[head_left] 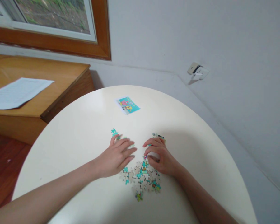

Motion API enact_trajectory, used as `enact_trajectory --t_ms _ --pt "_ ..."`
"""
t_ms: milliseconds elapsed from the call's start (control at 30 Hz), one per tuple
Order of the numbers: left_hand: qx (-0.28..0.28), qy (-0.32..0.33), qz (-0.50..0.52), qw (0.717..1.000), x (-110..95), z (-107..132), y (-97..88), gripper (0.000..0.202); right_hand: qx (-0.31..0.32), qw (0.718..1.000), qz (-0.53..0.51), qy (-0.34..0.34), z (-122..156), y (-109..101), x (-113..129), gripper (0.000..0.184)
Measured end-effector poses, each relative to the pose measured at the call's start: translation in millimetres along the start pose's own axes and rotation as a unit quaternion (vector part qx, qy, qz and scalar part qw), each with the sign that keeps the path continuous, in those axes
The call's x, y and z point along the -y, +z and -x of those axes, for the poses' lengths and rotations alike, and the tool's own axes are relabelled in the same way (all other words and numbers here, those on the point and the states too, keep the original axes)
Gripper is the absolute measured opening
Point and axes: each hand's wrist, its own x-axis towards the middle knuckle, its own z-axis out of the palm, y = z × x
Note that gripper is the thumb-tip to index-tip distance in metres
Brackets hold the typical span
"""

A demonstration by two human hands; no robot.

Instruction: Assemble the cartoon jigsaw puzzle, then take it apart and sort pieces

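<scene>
A loose heap of jigsaw pieces, grey backs mixed with teal and yellow printed sides, lies on the round white table in front of me. My left hand is held palm down at the heap's upper left, fingers spread. Teal puzzle pieces show just past its fingertips, and others are partly hidden under it. My right hand is curled above the heap's right side. A small puzzle piece appears between its thumb and index finger. More puzzle pieces lie beyond its knuckles, partly covered.
A teal picture card with cartoon figures lies toward the far side of the white table. At left stands a wooden ledge with a printed paper sheet, below a window. A wall socket holds a white plug.
</scene>
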Motion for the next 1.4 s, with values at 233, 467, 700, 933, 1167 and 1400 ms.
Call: enact_trajectory --t_ms 233,467,700,933,1167,1400 --pt "-0.047 -0.099 -0.084 0.990 4 1 7.0 0.031 0.000 1.000 0.011 0.000 -1 2 0 0.015" --pt "-0.065 -0.115 -0.114 0.985 3 0 7.7 0.032 -0.036 0.999 0.036 0.007 -1 10 -8 0.012" --pt "-0.058 -0.119 -0.110 0.985 3 1 7.7 0.031 -0.057 0.997 0.045 0.027 0 16 -15 0.008" --pt "-0.049 -0.122 -0.111 0.985 3 1 8.2 0.032 -0.055 0.998 0.034 0.012 -1 10 -7 0.010" --pt "-0.041 -0.124 -0.110 0.985 2 0 6.4 0.031 -0.026 0.998 -0.001 -0.064 1 1 1 0.015" --pt "-0.054 -0.126 -0.091 0.986 3 0 6.7 0.027 -0.039 0.997 0.015 -0.066 2 5 -1 0.014"
